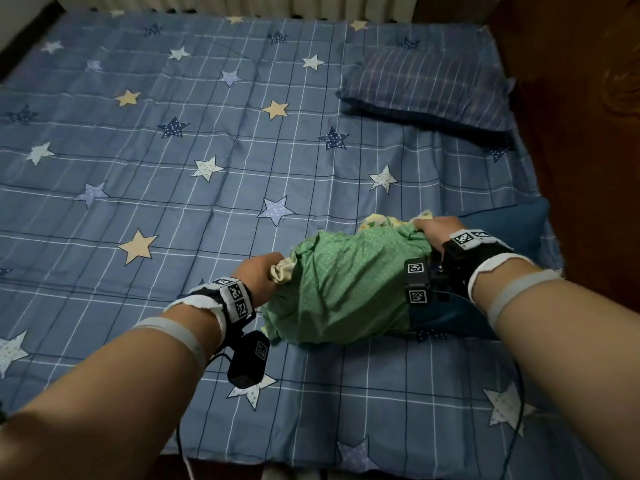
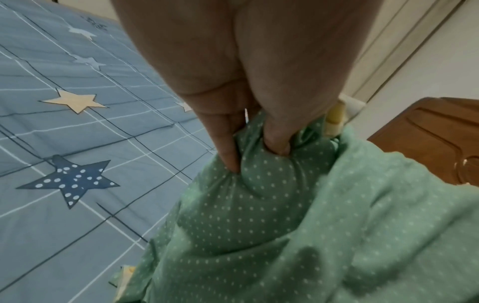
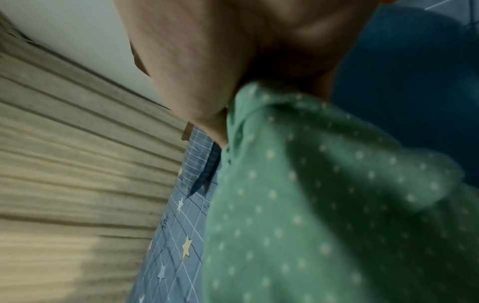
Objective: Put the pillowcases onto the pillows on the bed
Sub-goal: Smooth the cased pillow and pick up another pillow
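A green, white-dotted pillowcase (image 1: pixel 346 289) lies bunched over one end of a dark blue pillow (image 1: pixel 512 226) near the bed's right front. My left hand (image 1: pixel 259 275) grips its bunched left edge, where yellowish lining shows; in the left wrist view its fingers (image 2: pixel 274 143) dig into the green pillowcase (image 2: pixel 272 235). My right hand (image 1: pixel 433 230) clutches the far right edge of the case above the pillow; in the right wrist view the green pillowcase (image 3: pixel 324 205) runs up into the palm and the blue pillow (image 3: pixel 404 71) lies behind. The fingertips there are hidden.
A second pillow in a blue plaid case (image 1: pixel 429 88) lies at the far right of the bed. The blue star-patterned sheet (image 1: pixel 173 168) covers the bed. A dark wooden headboard (image 1: pixel 581 133) runs along the right side. Curtains (image 3: pixel 64 164) hang beyond the far edge.
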